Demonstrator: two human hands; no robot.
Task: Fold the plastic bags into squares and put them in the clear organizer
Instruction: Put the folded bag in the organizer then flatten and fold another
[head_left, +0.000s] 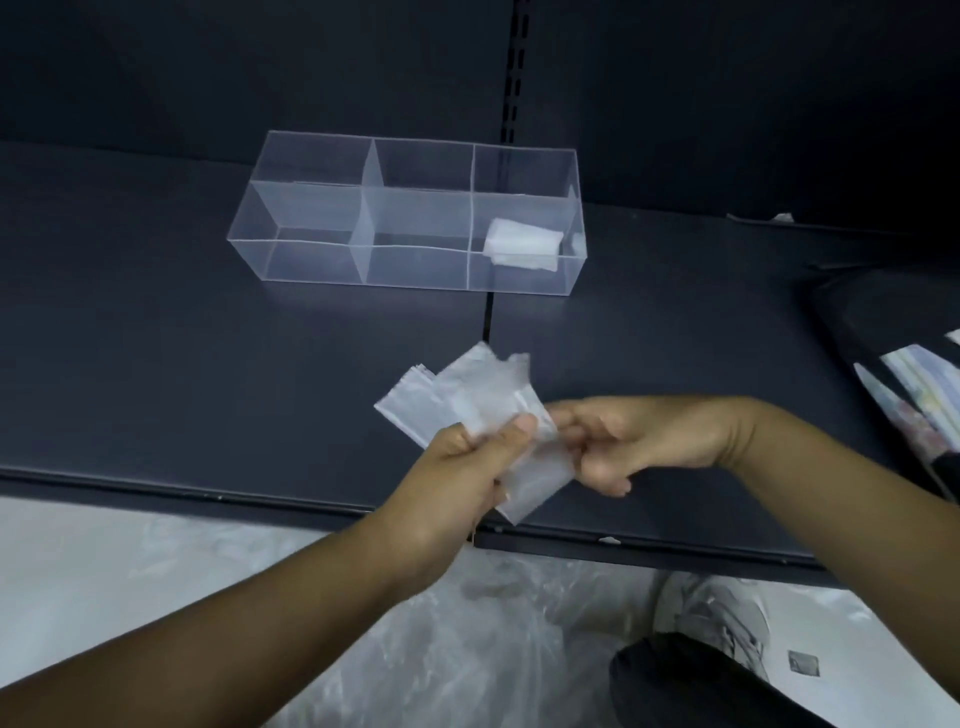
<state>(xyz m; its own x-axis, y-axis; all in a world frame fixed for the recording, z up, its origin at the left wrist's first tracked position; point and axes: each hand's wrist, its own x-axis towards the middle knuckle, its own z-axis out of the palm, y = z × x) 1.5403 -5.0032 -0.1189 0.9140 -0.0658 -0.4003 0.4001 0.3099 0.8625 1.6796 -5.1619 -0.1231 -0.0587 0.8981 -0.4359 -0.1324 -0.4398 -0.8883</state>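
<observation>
Hands (530, 447) pinching crinkly, perhaps half-folded bag (467, 400)

Clear organizer (311, 260) on dark shelf (156, 364)

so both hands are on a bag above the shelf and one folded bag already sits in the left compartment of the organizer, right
Not quite. The head view shows the folded bag in the right compartment of the organizer, not the left. The rest holds: left hand and right hand hold a bag above the shelf.

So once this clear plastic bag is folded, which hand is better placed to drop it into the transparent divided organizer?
Probably the left hand: it grips the clear plastic bag from below, thumb on top, nearer the transparent divided organizer's empty compartments. The right hand only pinches an edge.
</observation>
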